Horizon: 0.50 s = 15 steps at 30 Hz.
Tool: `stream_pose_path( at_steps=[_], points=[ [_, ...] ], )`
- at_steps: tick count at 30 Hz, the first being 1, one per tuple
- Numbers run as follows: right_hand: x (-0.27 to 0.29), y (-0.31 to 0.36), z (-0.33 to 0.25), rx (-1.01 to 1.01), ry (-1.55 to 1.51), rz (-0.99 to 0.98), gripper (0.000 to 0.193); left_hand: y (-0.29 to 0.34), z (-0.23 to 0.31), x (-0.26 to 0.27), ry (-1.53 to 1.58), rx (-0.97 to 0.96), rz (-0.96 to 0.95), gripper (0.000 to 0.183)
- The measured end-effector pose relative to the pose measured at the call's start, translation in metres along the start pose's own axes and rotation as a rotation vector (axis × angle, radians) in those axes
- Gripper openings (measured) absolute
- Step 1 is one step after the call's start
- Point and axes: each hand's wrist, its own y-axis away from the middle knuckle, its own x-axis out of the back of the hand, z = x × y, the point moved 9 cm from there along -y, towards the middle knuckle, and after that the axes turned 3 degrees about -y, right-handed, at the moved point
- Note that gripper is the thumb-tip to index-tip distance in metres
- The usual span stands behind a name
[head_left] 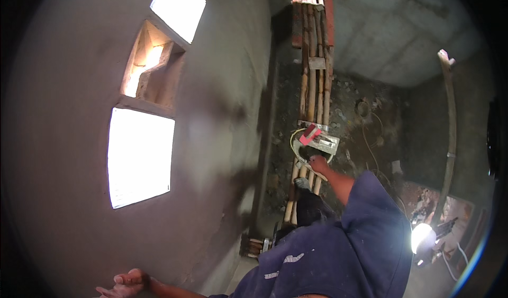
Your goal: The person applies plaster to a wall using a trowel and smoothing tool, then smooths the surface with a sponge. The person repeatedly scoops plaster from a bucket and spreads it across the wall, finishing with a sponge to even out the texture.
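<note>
My right hand (318,164) reaches down to a round pan (297,149) with a pale rim, which sits on the wooden poles below me. Its fingers curl in at the pan's dark inside, and what they hold is hidden. Just beyond the hand, a flat metal plastering trowel (324,144) lies across the pan. A red float-like block (310,134) rests beside it, tilted. At the lower left, my left hand (128,283) is held out near the grey wall, its fingers loosely bent and apart, with nothing seen in them.
Several long wooden poles (312,94) form a narrow walkway, with my foot (302,183) on it. Bright window openings (142,157) pierce the left wall. A lit lamp (423,238) and an upright pole (451,118) stand at the right. A cable (366,139) hangs over the rubble-strewn floor.
</note>
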Motion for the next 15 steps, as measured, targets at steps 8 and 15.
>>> stream_pose_path(
  at_steps=[8,15],
  points=[
    [0.010,0.009,-0.014,-0.085,-0.083,-0.015,0.032,0.005,-0.004,0.004,0.039,-0.036,0.019,0.052],
    [-0.002,0.056,-0.029,-0.171,-0.114,-0.085,0.035,0.007,-0.009,0.017,0.139,-0.091,0.109,0.054]
  ],
)
